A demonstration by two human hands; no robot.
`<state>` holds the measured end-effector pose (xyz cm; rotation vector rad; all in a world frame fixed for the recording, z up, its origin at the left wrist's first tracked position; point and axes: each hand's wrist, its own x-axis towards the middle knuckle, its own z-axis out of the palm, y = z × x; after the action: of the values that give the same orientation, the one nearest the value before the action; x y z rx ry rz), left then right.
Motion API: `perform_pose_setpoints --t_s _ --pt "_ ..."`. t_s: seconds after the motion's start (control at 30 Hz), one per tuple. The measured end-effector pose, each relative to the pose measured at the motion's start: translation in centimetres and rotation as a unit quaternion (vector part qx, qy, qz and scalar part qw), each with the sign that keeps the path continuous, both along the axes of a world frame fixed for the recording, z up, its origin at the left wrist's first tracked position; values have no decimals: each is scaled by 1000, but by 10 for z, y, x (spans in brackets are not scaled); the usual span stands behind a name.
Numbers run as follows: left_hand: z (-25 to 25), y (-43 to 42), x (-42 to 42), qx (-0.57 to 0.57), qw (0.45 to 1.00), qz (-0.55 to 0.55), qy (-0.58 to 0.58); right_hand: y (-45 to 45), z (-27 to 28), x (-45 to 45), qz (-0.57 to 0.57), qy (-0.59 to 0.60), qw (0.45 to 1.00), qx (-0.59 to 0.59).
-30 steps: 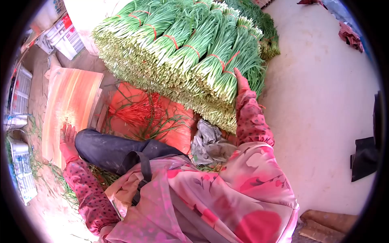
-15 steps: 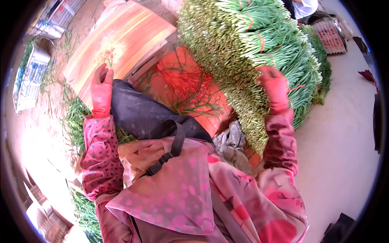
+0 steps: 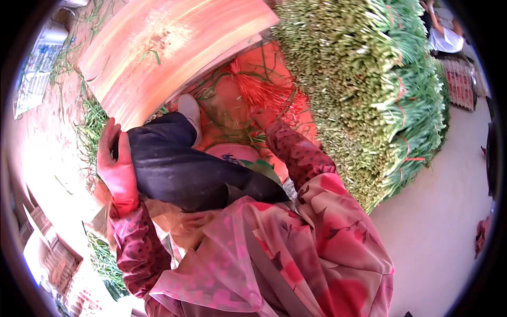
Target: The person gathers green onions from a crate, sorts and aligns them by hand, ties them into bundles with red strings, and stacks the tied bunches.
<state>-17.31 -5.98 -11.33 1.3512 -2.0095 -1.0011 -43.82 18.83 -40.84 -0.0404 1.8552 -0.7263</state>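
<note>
My left hand (image 3: 117, 166), in a pink rubber glove, is raised beside my dark-trousered knee, near the corner of the wooden board (image 3: 211, 31). Its fingers are apart and hold nothing. My right hand (image 3: 264, 118) reaches down to the heap of thin red ties (image 3: 269, 94) on the orange-red surface (image 3: 269, 58). Its fingers are small and blend with the red there, so I cannot make out whether they grip a tie. To the right rises a big stack of tied green stalks (image 3: 348, 100), pale cut ends facing me, red bands round the bunches.
Loose green stalks (image 3: 92, 124) lie on the ground at the left. A light-coloured crate (image 3: 39, 74) stands at the far left, and a red-and-white crate (image 3: 458, 82) at the right. Another person (image 3: 445, 39) is at the upper right. A pink round thing (image 3: 232, 152) shows behind my leg.
My right hand has left the stack of bunches and moved left and down to the red ties. My left hand has shifted away from the board's top, fingers more spread. The view has turned too.
</note>
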Motion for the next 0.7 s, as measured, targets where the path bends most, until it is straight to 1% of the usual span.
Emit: perform_pose_setpoints --t_s 0.07,0.1,0.17,0.2,0.27,0.33,0.37,0.4,0.47,0.63,0.7 --pt "3 2 -3 11 1000 13 0 -6 -41 10 35 23 997 60" --pt "5 4 -4 16 1000 22 2 -1 -68 12 26 3 997 69" --pt "8 3 -4 17 1000 24 -1 18 -142 12 -33 -75 995 62" --pt "8 4 -3 18 999 29 -6 29 -165 12 -33 -92 993 72" --pt "8 3 -4 5 999 5 -34 9 -150 5 126 -20 982 141" --pt "8 1 -1 11 999 6 -44 -16 -125 -6 281 59 937 201" --pt "7 0 0 6 999 1 -38 -30 -108 -8 284 60 935 203" --pt "6 0 0 3 999 -5 -32 -45 -81 -3 329 112 916 199" --pt "6 -2 3 14 999 6 -36 -42 -59 11 379 163 890 193" --pt "6 -4 3 15 1000 22 -4 39 -29 47 384 -14 915 120" --pt "8 -4 1 4 1000 25 1 63 1 47 450 -13 883 132"
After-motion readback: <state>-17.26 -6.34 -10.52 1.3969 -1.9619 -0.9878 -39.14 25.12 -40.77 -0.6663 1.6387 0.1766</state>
